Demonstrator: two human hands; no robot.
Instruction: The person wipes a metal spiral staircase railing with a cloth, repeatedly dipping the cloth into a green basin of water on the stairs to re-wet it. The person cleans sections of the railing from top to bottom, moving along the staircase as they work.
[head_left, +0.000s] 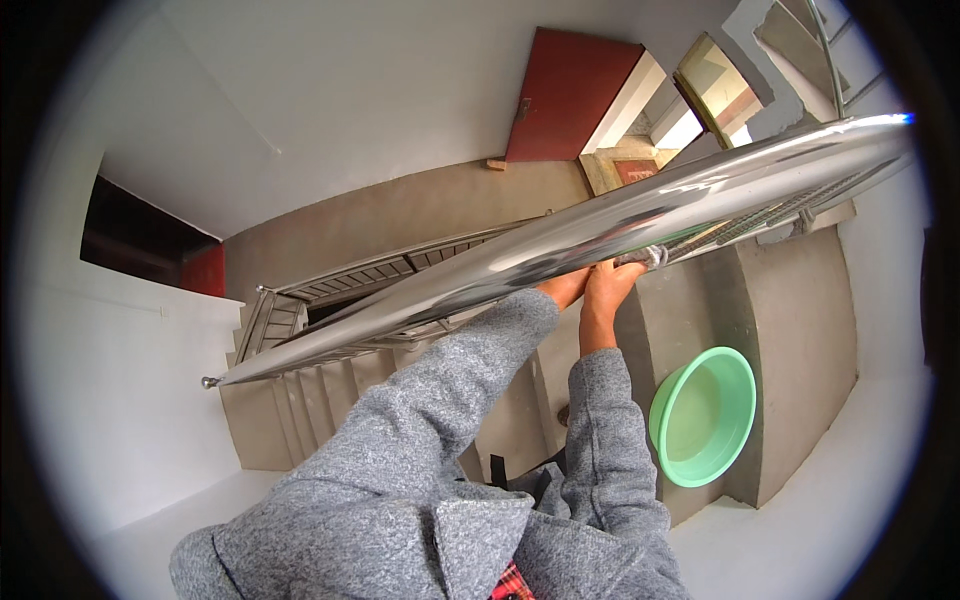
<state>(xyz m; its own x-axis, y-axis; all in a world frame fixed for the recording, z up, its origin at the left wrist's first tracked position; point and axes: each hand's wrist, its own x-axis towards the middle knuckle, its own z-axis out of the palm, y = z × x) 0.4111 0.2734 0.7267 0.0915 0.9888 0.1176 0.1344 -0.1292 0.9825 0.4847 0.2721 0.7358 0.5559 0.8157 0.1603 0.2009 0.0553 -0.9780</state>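
Observation:
A thick polished steel handrail (525, 240) runs across the view, from a round end at the left to the upper right. Beneath it, my right hand (611, 289) has its fingers closed on a grey cloth (651, 256), which lies against the lower bars of the railing. My left hand (568, 285) reaches in under the handrail beside the right one. Its fingers are hidden by the rail, so its grip cannot be made out. Right of my right sleeve, a light green plastic basin (701, 416) with liquid in it stands on a concrete stair step (679, 315).
Concrete stairs (337, 386) descend at the left beside a lower metal railing (405, 262). A red door (574, 94) stands at the landing below, with a brick (496, 164) near its foot. White walls (127, 420) border the stairwell.

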